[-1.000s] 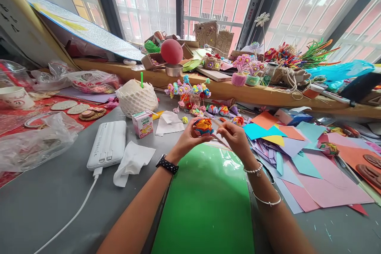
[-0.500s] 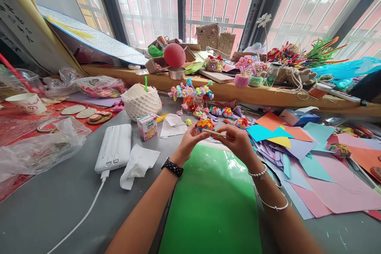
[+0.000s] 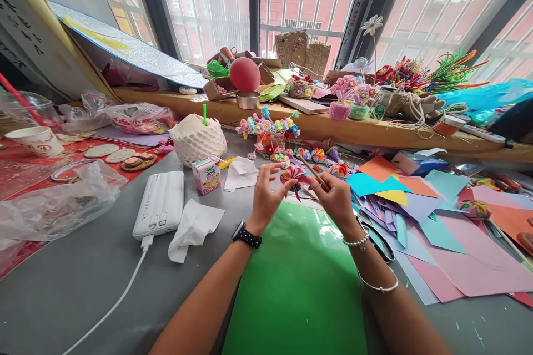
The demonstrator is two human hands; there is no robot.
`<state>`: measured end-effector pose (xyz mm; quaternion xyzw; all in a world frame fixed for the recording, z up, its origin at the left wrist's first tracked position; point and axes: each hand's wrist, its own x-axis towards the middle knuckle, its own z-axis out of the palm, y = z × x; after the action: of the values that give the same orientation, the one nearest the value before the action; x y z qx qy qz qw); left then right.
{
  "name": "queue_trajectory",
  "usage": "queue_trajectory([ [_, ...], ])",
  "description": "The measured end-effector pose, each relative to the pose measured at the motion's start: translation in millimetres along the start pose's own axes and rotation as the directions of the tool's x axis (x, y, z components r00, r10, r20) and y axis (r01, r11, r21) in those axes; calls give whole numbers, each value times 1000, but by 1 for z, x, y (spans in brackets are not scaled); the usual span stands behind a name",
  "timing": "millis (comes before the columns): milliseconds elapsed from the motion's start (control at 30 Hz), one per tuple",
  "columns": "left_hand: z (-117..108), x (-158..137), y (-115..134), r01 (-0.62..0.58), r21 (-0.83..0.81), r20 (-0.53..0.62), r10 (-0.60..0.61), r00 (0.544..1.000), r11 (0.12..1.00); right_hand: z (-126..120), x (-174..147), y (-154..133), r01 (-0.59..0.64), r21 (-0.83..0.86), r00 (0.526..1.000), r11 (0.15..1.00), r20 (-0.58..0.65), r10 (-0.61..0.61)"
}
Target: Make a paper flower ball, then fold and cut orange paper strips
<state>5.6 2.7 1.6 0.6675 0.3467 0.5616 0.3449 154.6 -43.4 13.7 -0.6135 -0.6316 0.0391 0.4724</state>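
Observation:
A folded paper flower point(image 3: 295, 174), pink and red with dark patterned parts, is held up above the far end of a green mat point(image 3: 297, 277). My left hand point(image 3: 267, 195) has its thumb against the flower's left side, its other fingers curved and somewhat spread. From the right, my right hand point(image 3: 334, 195) grips a thin wooden stick point(image 3: 308, 166), which slants up and left past the flower. A fingertip of that hand meets the flower's right edge. Just behind stand several crocheted flowers point(image 3: 268, 128) and several folded paper balls point(image 3: 318, 155).
On the left are a white power bank point(image 3: 159, 205) with a cable, crumpled tissue point(image 3: 195, 227), a small drink carton point(image 3: 207, 175) and a netted coconut point(image 3: 197, 141). Coloured paper sheets point(image 3: 470, 249) spread over the right side. A wooden ledge point(image 3: 175, 102) carries crafts and a red ball point(image 3: 245, 75).
The paper flower has turned, showing pink folds instead of its orange side. The stick, level before, now points up and left. My left fingers have lifted and spread.

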Motion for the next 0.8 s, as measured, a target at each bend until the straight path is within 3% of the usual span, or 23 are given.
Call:
queue_trajectory([
  [67, 0, -4, 3, -225, 199, 15, 226, 974, 954, 1, 0, -1, -33, 8, 999, 999, 0, 33],
  [133, 2, -8, 5, -371, 329, 113, 354, 928, 868, 3, -1, -3, -53, 40, 999, 998, 15, 52],
  [300, 5, -12, 2, -460, 477, 199, 418, 886, 749, 5, -2, -7, -82, 92, 995, 992, 66, 76],
  [433, 3, -8, 3, -470, 442, 254, 396, 882, 764, 3, 0, -7, -62, 101, 988, 993, 146, 47],
  [500, 0, -5, 4, -412, 380, 247, 338, 908, 828, 0, 2, -7, -46, 122, 981, 991, 195, 21],
  [600, -4, 0, 7, -213, 199, 279, 153, 948, 956, -9, 4, -8, 12, 173, 965, 985, 258, -57],
  [667, -7, 2, 10, -30, 29, 366, 17, 930, 999, -16, 6, -9, 69, 204, 949, 977, 289, -128],
  [800, -10, 4, 15, 252, -150, 451, -160, 878, 956, -28, 9, -9, 115, 276, 898, 954, 382, -219],
])
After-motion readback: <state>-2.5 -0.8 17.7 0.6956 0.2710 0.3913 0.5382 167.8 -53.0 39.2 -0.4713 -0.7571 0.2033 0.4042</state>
